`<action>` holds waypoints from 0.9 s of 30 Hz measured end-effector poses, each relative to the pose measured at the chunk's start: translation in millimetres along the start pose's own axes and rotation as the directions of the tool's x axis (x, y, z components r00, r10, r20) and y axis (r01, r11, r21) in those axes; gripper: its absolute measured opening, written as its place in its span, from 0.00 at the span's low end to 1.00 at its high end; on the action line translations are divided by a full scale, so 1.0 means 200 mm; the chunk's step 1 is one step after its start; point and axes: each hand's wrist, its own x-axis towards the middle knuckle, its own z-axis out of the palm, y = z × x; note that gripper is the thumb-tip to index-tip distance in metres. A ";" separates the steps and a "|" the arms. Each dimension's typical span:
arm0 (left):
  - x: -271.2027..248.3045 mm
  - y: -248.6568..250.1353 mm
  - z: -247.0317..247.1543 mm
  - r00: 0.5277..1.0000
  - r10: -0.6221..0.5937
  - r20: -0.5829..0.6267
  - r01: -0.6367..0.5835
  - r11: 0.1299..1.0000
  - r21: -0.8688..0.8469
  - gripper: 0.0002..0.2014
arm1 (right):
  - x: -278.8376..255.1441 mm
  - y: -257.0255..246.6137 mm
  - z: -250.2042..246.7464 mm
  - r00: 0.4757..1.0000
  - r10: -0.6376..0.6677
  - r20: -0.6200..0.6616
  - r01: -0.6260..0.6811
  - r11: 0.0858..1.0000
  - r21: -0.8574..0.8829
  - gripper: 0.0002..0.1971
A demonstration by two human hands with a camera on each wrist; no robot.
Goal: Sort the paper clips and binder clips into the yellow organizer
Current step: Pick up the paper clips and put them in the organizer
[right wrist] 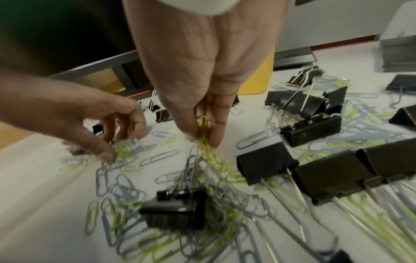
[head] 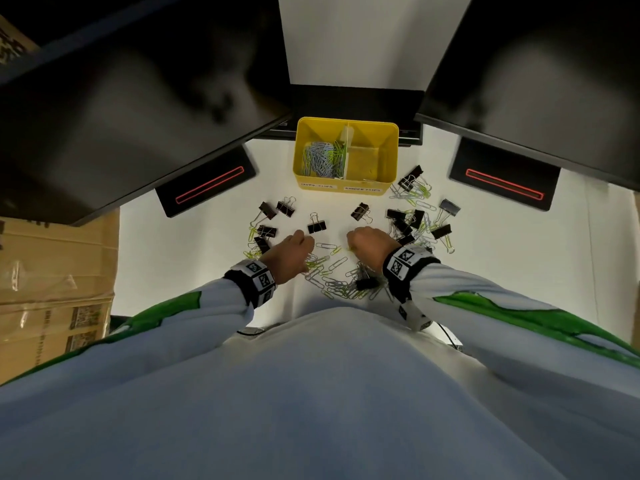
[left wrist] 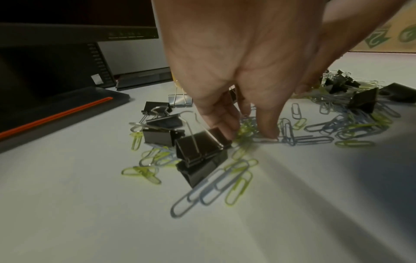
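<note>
Head view: yellow plastic two-compartment organizer [head: 389, 157] at the back of the white tabletop [head: 194, 258], blue and green wire paper clips [head: 322, 159] in its left compartment, black metal binder clips [head: 317, 226] scattered in front. Left wrist view: left hand [left wrist: 236, 74] pinching loose paper clips against the tabletop. Right wrist view: right hand [right wrist: 202, 80] pinching a green paper clip [right wrist: 203, 127] upright between fingertips.
</note>
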 end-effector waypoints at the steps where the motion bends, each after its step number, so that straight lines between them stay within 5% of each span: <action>1: 0.01 0.00 0.00 1.000 0.011 -0.008 -0.011 1.000 -0.022 0.17 | -0.01 0.01 -0.03 1.000 0.019 -0.021 -0.018 0.998 0.062 0.08; 5: 0.04 -0.02 0.02 0.999 0.049 0.011 -0.048 0.995 -0.082 0.07 | -0.05 0.00 -0.21 0.979 0.082 -0.188 -0.006 0.928 0.371 0.04; 10: 0.04 -0.01 0.02 1.000 -0.007 0.019 0.010 0.988 -0.157 0.06 | 0.04 -0.11 -0.56 0.885 0.203 -0.419 0.113 0.779 0.616 0.01; 14: 0.03 -0.02 0.05 0.997 0.034 0.070 -0.020 0.981 -0.191 0.10 | 0.23 -0.16 -0.74 0.825 0.371 -0.427 0.079 0.672 0.736 0.02; 18: 0.00 0.01 -0.02 1.000 -0.003 0.016 0.007 0.970 -0.244 0.02 | 0.32 -0.14 -0.69 0.868 0.308 -0.391 -0.013 0.799 0.601 0.09; 21: -0.03 0.01 -0.13 0.983 -0.057 -0.173 -0.019 0.911 -0.412 0.04 | 0.24 -0.12 -0.56 0.852 0.175 -0.493 0.072 0.894 0.442 0.15; 24: -0.02 0.03 -0.32 0.915 -0.138 -0.379 -0.071 0.870 -0.488 0.04 | 0.11 -0.09 -0.37 0.790 0.073 -0.609 0.187 0.917 0.352 0.10; 27: 0.09 0.03 -0.57 0.824 -0.248 -0.509 -0.075 0.843 -0.533 0.03 | 0.04 -0.04 -0.18 0.845 0.016 -0.534 0.165 0.943 0.288 0.09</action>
